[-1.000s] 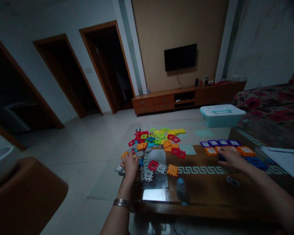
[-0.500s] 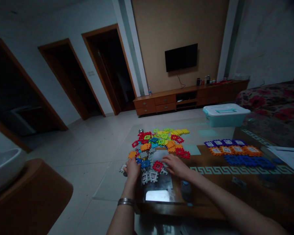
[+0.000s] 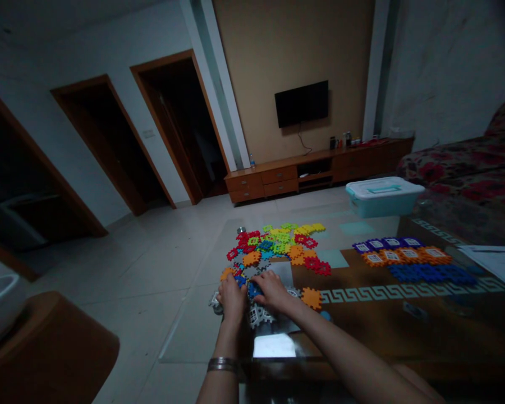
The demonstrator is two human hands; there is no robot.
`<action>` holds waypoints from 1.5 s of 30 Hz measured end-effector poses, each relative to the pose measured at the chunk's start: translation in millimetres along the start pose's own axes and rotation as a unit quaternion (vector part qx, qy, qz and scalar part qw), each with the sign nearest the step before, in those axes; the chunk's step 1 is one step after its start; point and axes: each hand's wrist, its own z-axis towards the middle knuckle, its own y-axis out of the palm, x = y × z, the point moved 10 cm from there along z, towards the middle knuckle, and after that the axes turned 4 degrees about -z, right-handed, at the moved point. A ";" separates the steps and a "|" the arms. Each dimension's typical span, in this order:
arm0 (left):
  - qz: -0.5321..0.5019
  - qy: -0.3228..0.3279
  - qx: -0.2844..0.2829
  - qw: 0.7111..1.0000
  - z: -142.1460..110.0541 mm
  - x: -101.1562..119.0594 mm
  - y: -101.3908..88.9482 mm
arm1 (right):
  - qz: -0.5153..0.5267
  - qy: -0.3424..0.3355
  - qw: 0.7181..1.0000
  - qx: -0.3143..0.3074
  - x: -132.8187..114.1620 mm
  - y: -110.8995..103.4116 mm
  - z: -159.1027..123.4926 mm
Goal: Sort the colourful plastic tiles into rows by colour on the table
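Note:
A heap of interlocking plastic puzzle pieces (image 3: 273,249) in red, orange, yellow, green and blue lies on the glass-topped table (image 3: 202,331). My left hand (image 3: 232,297) presses down at the heap's near edge, beside an orange piece (image 3: 226,274) and grey pieces. My right hand (image 3: 273,292) is next to it, fingertips on a blue piece (image 3: 255,290). Grey-white pieces (image 3: 260,316) lie under and between my hands. A lone orange piece (image 3: 311,298) sits just right of my right hand.
Sorted rows of purple (image 3: 387,244), orange (image 3: 406,256) and blue (image 3: 431,274) pieces lie on the table's right side, near papers (image 3: 492,261). A teal plastic box (image 3: 382,197) stands at the far right end, beside a floral sofa (image 3: 458,168).
My right hand has moved left, from the right side of the table over the sorted rows to the heap, and now sits close to my left hand. My left hand has barely moved.

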 end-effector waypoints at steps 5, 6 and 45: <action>-0.063 0.016 0.050 0.997 -3.3 10.1 -19.4 | -0.007 -0.004 0.998 0.068 7.5 -27.1 -6.1; -0.082 0.030 0.060 0.994 -5.7 15.7 -22.5 | -0.004 0.002 0.996 0.094 15.2 -38.6 -8.4; -0.069 0.372 -0.269 0.886 -157.9 152.7 89.6 | -0.191 0.121 0.967 -0.117 158.4 -116.4 -170.3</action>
